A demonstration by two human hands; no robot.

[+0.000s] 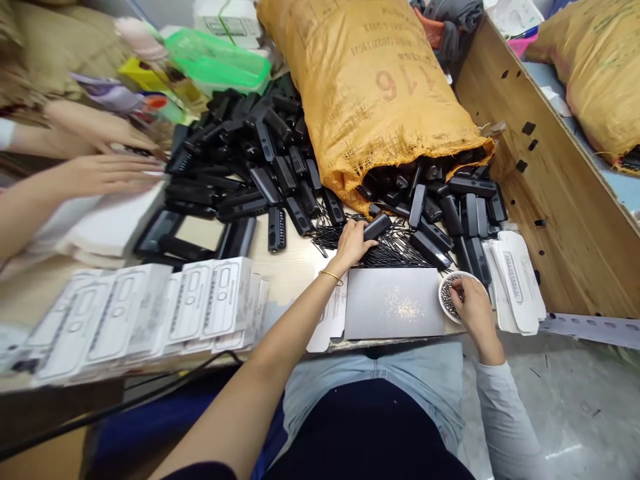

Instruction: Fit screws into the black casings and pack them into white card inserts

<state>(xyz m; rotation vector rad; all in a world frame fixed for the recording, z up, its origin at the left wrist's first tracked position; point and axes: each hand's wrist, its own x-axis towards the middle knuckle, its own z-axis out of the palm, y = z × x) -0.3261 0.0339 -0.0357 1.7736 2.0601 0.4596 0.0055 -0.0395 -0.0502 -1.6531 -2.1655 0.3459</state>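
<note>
While left hand (350, 245) grips black part (376, 227), sack (380, 93) behind, pins (395, 250) beneath

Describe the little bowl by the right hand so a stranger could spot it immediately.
Start at the big yellow sack spilling black plastic parts. Below its mouth lies a grey mat; the small white bowl sits at the mat's right edge under the right hand, the only round dish, holding tiny metal pieces.

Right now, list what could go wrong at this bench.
1. The small bowl under the right hand sits near the table edge; a nudge might tip it off.
2. The left hand lifts a black part over loose thin pins, which could scatter.
</note>
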